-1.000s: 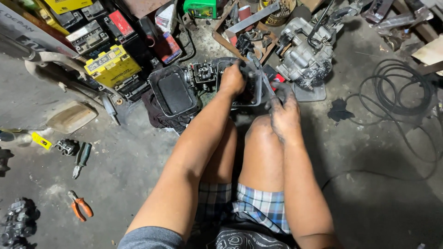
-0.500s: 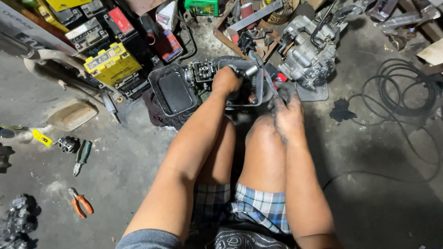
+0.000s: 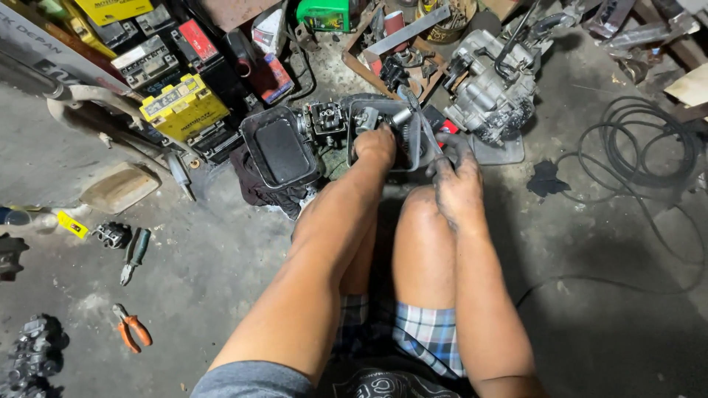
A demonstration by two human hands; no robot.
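Since a second ago your left hand [image 3: 376,144] has slid a little up and left along the engine part [image 3: 387,133], and your right hand [image 3: 457,173] has stayed close to its right edge. Your left hand is curled over the top of the part, fingers closed on it, though the fingertips are hidden. Your right hand, black with grease, rests half closed with its fingers reaching to the thin metal edge at the part's right; whether it truly grips is hard to tell. That part sits on the floor at 12 o'clock from your knees, just beyond them, touching a black tray [image 3: 280,147] at its 9 o'clock. At 2 o'clock stands a grey engine block [image 3: 490,88], near but apart. At 10 o'clock lies a yellow battery [image 3: 181,107] among other boxes. Orange pliers [image 3: 131,328] and a green-handled screwdriver [image 3: 135,254] lie well apart at 8 o'clock, and a black cable [image 3: 649,158] coils at 3 o'clock.
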